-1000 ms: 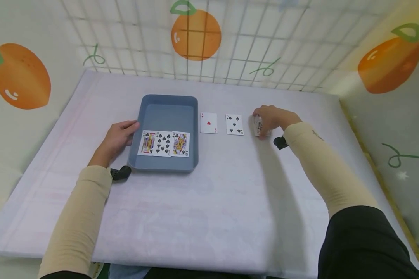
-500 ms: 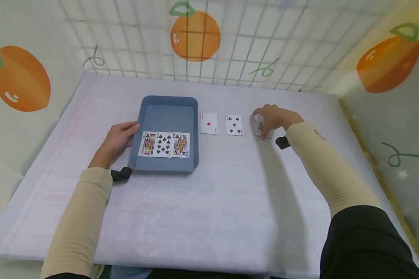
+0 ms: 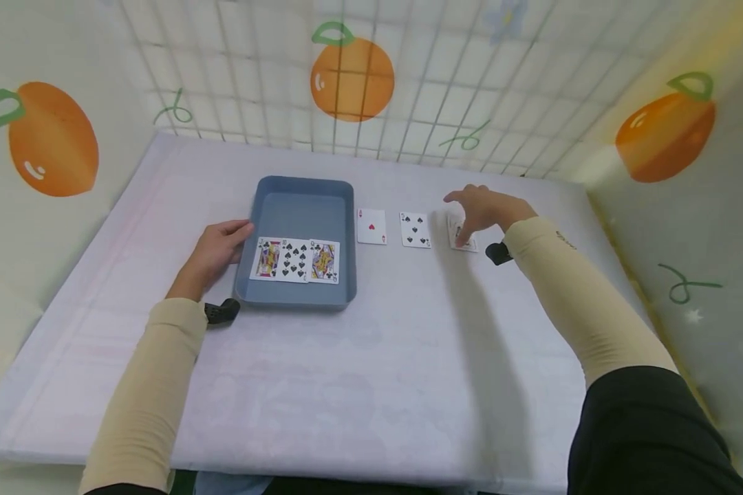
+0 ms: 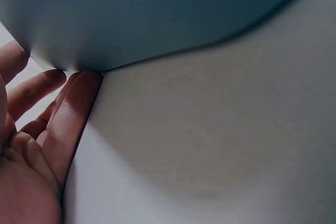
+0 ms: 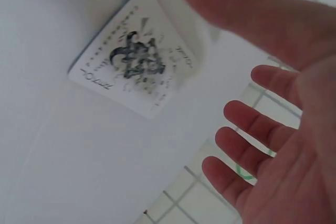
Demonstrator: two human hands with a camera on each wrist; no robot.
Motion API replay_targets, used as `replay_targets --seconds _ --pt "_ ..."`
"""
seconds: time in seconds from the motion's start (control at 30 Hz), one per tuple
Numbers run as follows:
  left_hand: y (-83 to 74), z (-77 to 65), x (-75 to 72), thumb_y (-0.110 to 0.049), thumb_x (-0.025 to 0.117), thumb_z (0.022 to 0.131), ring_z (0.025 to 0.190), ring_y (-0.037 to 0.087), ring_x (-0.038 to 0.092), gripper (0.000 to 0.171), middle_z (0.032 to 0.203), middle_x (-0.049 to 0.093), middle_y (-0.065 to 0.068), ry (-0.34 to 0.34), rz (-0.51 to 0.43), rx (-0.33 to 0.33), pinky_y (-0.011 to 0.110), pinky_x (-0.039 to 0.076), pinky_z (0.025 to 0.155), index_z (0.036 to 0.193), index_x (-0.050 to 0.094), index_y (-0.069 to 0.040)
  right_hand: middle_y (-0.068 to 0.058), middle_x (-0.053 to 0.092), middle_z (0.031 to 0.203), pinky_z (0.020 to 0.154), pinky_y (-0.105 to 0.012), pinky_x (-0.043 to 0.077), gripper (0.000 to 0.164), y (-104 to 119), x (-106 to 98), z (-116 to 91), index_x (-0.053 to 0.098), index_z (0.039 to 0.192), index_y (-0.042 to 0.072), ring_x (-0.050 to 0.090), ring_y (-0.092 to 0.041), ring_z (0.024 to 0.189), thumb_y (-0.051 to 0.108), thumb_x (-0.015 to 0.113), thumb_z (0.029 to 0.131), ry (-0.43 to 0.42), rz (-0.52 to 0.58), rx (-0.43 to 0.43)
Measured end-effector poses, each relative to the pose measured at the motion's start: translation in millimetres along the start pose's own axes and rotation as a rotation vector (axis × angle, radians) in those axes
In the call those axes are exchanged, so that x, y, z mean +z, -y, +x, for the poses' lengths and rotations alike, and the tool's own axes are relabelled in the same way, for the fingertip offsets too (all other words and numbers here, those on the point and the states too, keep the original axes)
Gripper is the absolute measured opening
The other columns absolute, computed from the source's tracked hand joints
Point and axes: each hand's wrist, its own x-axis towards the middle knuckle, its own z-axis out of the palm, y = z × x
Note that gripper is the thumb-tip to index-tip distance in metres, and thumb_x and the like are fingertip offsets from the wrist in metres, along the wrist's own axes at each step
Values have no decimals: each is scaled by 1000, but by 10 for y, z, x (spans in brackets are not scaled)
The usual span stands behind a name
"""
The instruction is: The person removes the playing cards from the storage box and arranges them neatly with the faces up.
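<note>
On the white table there is a blue tray; at its 9 o'clock the left hand pinches the rim. At 3 o'clock, the right hand, released, partly covers the joker card, printed JOKER. Between tray and joker lie the ace of hearts, marked A, and five of spades. Toward the tray's 6 o'clock are jack, ten and queen.

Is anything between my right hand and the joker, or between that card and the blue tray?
Nothing visible between your right hand and joker. Between joker and blue tray lie the black five, then the ace of hearts.
</note>
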Motion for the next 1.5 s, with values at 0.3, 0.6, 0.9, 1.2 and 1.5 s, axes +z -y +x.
replay_targets --seconds 0.3,0.6,0.9,1.2,1.5 --pt "56 0 31 -36 52 104 139 26 41 57 154 39 12 -21 24 17 40 42 109 151 39 -7 -26 24 154 103 -75 26 96 136 -58 20 31 153 10 20 -48 140 32 85 78 -5 -17 1" --pt "80 38 55 -38 52 103 138 26 42 57 153 42 11 -52 56 23 40 44 107 150 41 -8 -27 24 154 107 -72 24 88 385 -155 48 31 153 7 18 -47 142 44 74 85 -33 -26 -50" --pt "68 46 65 -37 53 103 137 26 44 55 152 44 11 -51 50 39 40 46 106 149 43 -9 -27 31 151 111 -64 28 85 632 -148 66 33 151 4 28 -43 138 43 72 87 -101 -25 -77" --pt "50 30 66 -36 52 103 135 27 46 55 150 45 12 -57 55 59 40 47 104 149 43 -7 -23 38 147 106 -59 39 83 902 -72 127 36 151 5 38 -38 132 46 71 87 -142 -15 -118" --pt "45 25 59 -38 53 103 132 26 49 55 148 48 12 -55 71 71 39 48 103 148 44 -8 -20 47 140 103 -53 44 80 1248 -8 95 41 148 3 47 -35 123 43 72 86 -173 -53 -219"
